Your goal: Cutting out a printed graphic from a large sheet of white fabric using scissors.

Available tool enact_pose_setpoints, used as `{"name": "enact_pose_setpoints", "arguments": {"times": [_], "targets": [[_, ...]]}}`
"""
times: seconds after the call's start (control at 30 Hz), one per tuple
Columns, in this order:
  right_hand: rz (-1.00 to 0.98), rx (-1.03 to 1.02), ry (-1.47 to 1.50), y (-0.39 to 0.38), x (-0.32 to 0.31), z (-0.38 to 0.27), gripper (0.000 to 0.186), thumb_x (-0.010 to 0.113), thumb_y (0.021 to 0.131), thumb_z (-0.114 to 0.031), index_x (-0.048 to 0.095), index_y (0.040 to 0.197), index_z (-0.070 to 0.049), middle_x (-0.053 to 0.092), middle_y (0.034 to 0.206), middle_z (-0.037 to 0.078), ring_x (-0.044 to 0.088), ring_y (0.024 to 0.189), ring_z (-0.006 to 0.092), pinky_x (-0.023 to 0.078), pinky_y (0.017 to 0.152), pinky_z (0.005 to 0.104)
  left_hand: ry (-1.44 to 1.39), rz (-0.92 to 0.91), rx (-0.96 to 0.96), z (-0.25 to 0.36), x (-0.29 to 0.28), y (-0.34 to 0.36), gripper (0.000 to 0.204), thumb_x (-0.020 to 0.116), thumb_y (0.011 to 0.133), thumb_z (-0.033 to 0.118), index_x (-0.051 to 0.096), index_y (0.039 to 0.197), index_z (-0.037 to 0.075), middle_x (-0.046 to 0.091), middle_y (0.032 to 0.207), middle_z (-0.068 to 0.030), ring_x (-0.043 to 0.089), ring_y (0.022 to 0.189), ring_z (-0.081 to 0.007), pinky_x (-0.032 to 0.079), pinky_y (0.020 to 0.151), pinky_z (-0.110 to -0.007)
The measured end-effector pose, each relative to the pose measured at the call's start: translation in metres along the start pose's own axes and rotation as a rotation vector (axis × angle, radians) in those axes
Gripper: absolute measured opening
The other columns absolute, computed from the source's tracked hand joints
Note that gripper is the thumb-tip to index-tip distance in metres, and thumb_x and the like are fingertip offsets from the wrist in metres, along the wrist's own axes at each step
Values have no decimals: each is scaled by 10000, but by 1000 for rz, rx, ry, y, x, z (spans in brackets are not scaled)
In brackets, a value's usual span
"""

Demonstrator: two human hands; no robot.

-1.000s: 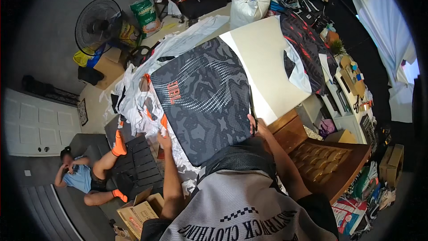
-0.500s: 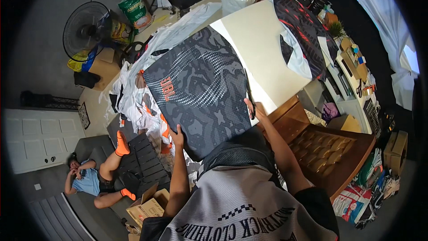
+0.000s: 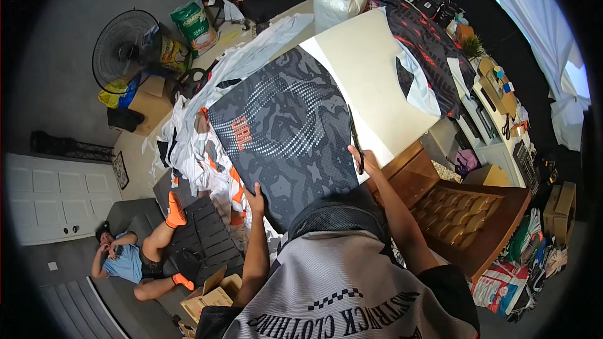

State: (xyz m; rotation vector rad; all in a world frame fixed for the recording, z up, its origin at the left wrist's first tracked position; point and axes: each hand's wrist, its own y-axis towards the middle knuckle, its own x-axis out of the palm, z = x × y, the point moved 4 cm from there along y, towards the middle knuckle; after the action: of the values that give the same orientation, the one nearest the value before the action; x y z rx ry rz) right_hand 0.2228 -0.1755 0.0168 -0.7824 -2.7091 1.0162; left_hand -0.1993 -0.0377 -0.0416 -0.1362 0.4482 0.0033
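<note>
Key relation: the black-handled metal scissors (image 3: 355, 139) lie along the right edge of the dark grey camouflage-patterned fabric panel (image 3: 295, 163) w/ white dots & orange lettering. Their long axis points away from the wearer, tips a touch left, roughly in line w/ that edge. R hand (image 3: 369, 162) is the nearer one – on the scissors, fingers curled closed round the handles; can't tell if the blades are apart.

The panel is flat on the cream-topped counter (image 3: 370, 50), just ahead of the wearer's waist, b/w the hands; its long axis also runs away & leans left, near end partly hidden by the wearer's clothing. L hand (image 3: 254, 201) is at its lower left edge, thumb up, touching the fabric – can't tell if it pinches or only steadies.

Count: 1 panel; 1 pr scissors in hand, plus what looks like 1 more pr, dark scissors (image 3: 505, 127), on the white desk at right; 1 white sheet (image 3: 370, 129) beside the panel's right edge; 1 black-and-red patterned cloth piece (image 3: 424, 50) at the far right; 1 tufted brown wooden chair (image 3: 455, 216); 1 black round fan (image 3: 127, 50). White-and-orange fabric scraps (image 3: 198, 157) heap at left, too tangled to count.
</note>
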Motion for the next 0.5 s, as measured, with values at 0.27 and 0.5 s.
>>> {"name": "enact_pose_setpoints", "arguments": {"times": [0.27, 0.5], "targets": [[-5, -40, -62, -4, 4, -4, 633, 674, 792, -649, 490, 569, -86, 465, 511, 48, 482, 407, 168, 396, 421, 294, -8, -14, -9, -6, 1, 3, 548, 564, 961, 244, 364, 1378, -51, 487, 1317, -263, 521, 1169, -354, 378, 1039, -371], [30, -19, -57, -6, 9, -2, 628, 676, 796, -641, 500, 577, -79, 479, 536, 47, 482, 417, 160, 397, 423, 292, -10, -21, -10, -8, 1, 4, 547, 561, 965, 253, 361, 1374, -51, 489, 1308, -264, 524, 1162, -352, 379, 1036, -369]]}}
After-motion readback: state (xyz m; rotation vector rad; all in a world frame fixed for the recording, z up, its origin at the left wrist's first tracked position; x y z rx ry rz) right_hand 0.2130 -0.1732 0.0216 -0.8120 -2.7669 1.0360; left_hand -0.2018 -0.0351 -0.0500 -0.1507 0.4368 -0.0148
